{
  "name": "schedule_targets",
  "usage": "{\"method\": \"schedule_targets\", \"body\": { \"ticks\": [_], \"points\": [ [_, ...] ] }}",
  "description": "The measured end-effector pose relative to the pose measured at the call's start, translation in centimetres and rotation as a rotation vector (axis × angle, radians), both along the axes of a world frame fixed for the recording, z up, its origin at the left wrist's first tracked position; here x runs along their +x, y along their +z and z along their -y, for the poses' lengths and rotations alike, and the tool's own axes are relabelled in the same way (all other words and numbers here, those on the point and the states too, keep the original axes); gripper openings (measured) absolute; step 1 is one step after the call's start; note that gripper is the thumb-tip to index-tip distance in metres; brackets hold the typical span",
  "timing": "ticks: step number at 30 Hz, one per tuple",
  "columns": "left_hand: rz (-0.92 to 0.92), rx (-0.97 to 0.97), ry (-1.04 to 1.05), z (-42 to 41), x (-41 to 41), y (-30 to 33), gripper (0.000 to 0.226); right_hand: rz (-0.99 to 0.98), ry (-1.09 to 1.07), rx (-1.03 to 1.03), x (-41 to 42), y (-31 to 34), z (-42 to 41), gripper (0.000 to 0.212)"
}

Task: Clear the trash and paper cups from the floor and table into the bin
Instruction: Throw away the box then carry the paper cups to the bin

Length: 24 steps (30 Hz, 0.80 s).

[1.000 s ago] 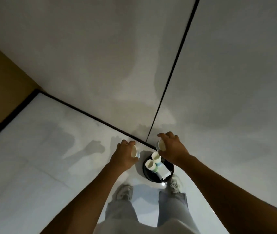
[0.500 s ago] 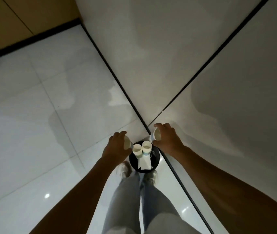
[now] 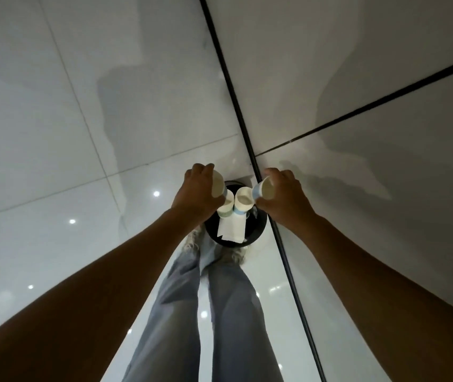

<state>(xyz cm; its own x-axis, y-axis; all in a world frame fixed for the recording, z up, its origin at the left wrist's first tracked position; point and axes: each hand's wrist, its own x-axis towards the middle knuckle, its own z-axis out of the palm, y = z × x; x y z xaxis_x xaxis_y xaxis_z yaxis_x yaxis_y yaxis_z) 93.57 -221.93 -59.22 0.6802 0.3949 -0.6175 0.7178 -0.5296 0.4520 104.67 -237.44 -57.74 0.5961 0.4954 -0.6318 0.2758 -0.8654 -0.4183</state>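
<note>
White paper, with a pale blue band near the rim: that is the cup my left hand holds, my fingers curled round its wall. It lies tipped, its long axis slanting down and inward, with the mouth toward the bin. My right hand grips a second cup the same way, tilted so its open mouth faces inward and a little toward me, showing the inside.

Both cups hang over the black round bin, which stands on the floor just ahead of my shoes. Inside the bin two more cups stand side by side, mouths up: one with a greenish band under my left hand, one with a blue band beside it. A white sheet of paper lies against them, toward my feet.

Glossy pale tiles cover the floor. A dark strip runs along the foot of the wall, passing just beside the bin on its right. My grey trouser legs fill the lower middle.
</note>
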Motion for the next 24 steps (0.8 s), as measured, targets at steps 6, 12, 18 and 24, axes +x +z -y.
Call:
{"method": "schedule_targets", "body": {
  "ticks": [6, 12, 18, 24],
  "points": [
    [-0.022, -0.020, 0.033, 0.2, -0.2, -8.7, 0.079, -0.024, 0.023, -0.043, -0.2, -8.4, -0.1, 0.067],
    [-0.054, -0.085, 0.007, 1.7, 1.0, -15.7, 0.078, 0.023, -0.052, -0.007, -0.4, -14.2, 0.5, 0.070],
    [-0.119, -0.132, -0.077, 2.6, 0.6, -19.8, 0.080, 0.010, -0.050, -0.022, -0.4, -17.6, 1.2, 0.072],
    [-0.153, -0.147, -0.162, 3.1, -1.0, -22.1, 0.087, -0.034, -0.047, -0.002, -0.5, -19.5, 0.9, 0.072]
  ]
}}
